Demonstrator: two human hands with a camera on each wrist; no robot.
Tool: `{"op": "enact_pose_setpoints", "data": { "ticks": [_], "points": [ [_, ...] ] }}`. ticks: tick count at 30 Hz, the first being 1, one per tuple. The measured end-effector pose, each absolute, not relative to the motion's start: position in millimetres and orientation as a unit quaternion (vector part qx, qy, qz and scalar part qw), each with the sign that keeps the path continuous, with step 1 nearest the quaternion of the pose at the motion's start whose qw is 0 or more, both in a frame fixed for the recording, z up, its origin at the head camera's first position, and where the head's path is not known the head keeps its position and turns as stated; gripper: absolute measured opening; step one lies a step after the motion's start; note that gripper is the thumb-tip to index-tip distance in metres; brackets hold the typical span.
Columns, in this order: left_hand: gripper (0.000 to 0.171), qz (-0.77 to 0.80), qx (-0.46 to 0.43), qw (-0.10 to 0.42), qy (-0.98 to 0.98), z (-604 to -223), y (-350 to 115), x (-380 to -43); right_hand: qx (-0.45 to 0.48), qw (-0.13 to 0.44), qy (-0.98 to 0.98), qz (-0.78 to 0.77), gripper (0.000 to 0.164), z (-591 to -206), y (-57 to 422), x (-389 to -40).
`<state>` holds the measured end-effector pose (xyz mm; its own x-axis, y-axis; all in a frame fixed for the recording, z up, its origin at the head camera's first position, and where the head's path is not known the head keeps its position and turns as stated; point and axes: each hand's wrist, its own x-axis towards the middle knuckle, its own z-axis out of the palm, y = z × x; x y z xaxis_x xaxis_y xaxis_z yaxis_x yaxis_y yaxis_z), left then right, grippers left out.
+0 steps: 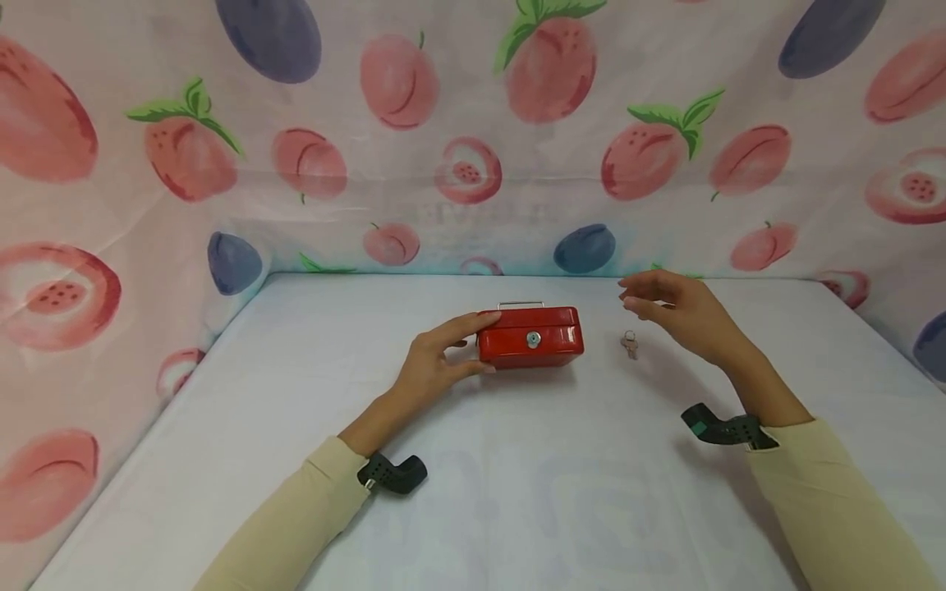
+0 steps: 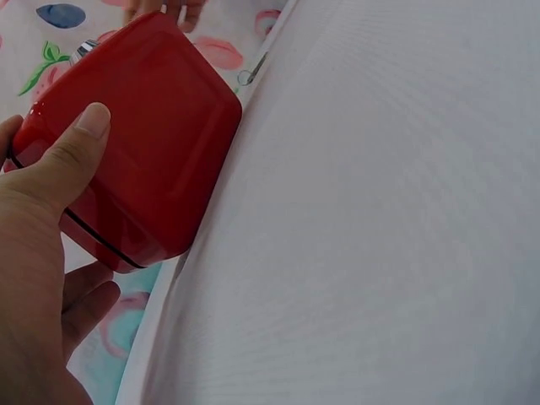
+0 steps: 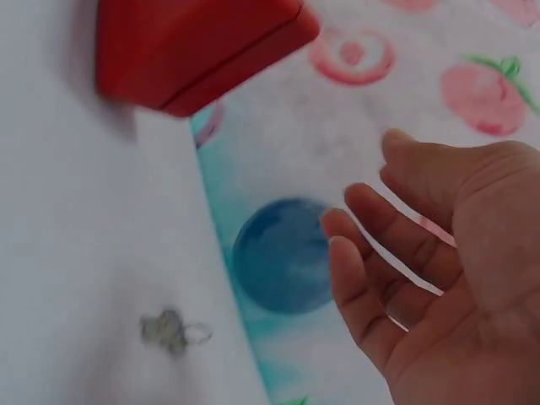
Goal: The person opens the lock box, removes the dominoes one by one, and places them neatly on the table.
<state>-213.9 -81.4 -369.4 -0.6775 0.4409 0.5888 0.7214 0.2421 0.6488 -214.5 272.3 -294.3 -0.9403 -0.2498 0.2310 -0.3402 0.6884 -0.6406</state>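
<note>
A red cash box (image 1: 510, 351) sits on the white table with its lid down. Its round silver lock (image 1: 533, 339) faces the person, and a thin wire handle (image 1: 521, 304) stands up at the top. My left hand (image 1: 432, 361) grips the box's left end; in the left wrist view the thumb (image 2: 76, 156) presses along one red face. To the right of the box lies a small bunch of keys (image 1: 631, 345) on a ring. Above and just beyond these keys hovers my right hand (image 1: 687, 320), fingers loosely bent and holding nothing, as the right wrist view also shows.
White cloth covers the table (image 1: 473, 476). Behind it and along the left side hangs a fabric backdrop (image 1: 473, 90) printed with peaches and plums. Each wrist wears a black camera mount, one at the left sleeve (image 1: 296, 509), one at the right sleeve (image 1: 835, 501).
</note>
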Motion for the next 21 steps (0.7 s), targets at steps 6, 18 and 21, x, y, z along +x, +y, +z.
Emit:
{"op": "enact_pose_setpoints", "data": {
  "ticks": [6, 18, 21],
  "points": [
    [0.064, -0.483, -0.378, 0.142, -0.777, -371, -82, -215, 0.157, 0.027, -0.92, 0.359, 0.032, -317, 292, -225],
    [0.066, -0.482, -0.373, 0.142, -0.78, -370, -82, -213, 0.179, -0.017, -0.929, 0.324, 0.024, -347, 315, -233],
    [0.064, -0.484, -0.377, 0.142, -0.777, -361, -79, -206, 0.189, -0.016, -0.932, 0.309, 0.025, -353, 317, -233]
  ]
}}
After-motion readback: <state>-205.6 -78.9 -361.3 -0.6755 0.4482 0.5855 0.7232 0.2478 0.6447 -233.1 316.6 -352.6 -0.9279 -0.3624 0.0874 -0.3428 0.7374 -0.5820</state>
